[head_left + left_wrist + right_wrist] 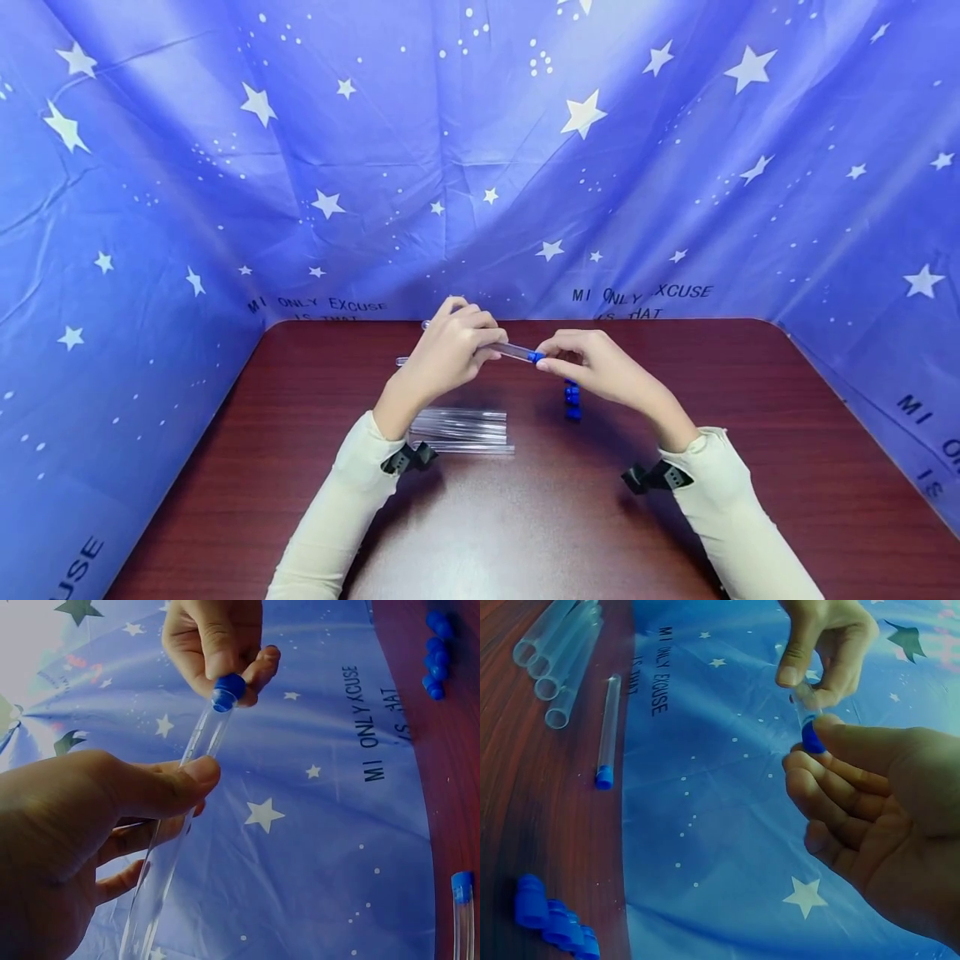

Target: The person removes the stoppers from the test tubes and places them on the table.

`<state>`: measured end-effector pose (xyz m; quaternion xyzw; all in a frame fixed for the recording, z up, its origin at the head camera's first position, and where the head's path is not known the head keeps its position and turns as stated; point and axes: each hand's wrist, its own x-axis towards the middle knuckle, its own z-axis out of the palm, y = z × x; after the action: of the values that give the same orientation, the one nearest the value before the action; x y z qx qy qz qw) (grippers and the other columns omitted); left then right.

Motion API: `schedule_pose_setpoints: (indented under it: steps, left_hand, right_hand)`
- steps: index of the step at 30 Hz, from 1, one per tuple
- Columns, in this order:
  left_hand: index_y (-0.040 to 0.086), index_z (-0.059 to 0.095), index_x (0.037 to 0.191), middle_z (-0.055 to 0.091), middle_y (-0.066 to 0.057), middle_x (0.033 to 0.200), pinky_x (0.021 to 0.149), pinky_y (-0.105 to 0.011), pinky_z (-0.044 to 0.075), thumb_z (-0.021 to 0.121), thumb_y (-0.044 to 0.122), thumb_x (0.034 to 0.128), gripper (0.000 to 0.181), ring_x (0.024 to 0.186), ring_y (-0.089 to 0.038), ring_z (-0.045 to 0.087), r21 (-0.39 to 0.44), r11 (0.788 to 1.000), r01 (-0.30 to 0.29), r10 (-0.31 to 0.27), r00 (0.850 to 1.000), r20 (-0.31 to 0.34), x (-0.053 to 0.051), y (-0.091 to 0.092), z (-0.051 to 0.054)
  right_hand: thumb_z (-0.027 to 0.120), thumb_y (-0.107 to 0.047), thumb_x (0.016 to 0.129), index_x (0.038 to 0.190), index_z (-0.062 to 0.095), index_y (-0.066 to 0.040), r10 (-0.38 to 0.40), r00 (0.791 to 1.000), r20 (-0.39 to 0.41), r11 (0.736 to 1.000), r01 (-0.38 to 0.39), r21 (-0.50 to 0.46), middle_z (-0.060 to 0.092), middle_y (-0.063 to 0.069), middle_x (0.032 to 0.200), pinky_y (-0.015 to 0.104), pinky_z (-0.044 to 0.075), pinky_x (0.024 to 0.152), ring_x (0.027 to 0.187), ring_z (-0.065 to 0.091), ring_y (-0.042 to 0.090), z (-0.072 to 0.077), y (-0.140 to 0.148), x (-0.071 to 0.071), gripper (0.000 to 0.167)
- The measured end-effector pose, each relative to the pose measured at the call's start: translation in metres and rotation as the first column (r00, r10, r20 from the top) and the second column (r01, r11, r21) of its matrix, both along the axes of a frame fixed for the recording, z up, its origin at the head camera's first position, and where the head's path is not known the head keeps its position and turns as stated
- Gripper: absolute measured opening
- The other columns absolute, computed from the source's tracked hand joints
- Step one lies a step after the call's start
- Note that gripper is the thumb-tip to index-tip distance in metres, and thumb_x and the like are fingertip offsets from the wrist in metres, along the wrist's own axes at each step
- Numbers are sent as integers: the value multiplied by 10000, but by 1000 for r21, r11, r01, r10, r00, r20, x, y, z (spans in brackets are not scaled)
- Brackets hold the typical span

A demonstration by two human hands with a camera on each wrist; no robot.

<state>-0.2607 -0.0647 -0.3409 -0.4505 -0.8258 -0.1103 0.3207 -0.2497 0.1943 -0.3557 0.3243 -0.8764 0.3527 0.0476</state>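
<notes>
Above the far half of the table, my left hand [456, 346] pinches a clear test tube [196, 746] between thumb and fingers near its mouth. A blue stopper [230, 685] sits at that mouth, its narrower part appearing to be inside the glass. My right hand [603, 364] pinches the stopper's outer end with thumb and fingertips. In the head view the tube slopes slightly down toward the right hand, and the left hand hides part of it.
Several clear tubes [465, 427] lie side by side on the dark red table [480, 533]. Beyond them rests one tube with a blue stopper [604, 778]. Several loose blue stoppers [572, 398] stand in a row below the right hand. Starry blue cloth [442, 167] hangs behind.
</notes>
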Motion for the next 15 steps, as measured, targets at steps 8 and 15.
schedule_pose_setpoints:
  steps: [8,15]
  left_hand:
    - [169,778,926,723,60,889,957,-390,447,851,162,805,141,875,-143,652,45,999,30,-28,999,-26,0,-1,2]
    - [174,783,925,729,68,885,968,-397,453,870,157,786,165,866,-135,656,68,997,29,-27,999,-30,1,-1,2]
  right_hand:
    - [691,-185,970,989,737,-120,25,978,206,998,-13,-61,682,73,829,238,476,627,698,571,78,4,7,-3,81]
    - [632,-165,1007,990,732,-130,68,968,243,994,-44,-101,690,44,846,249,492,632,731,613,95,5,9,-1,108]
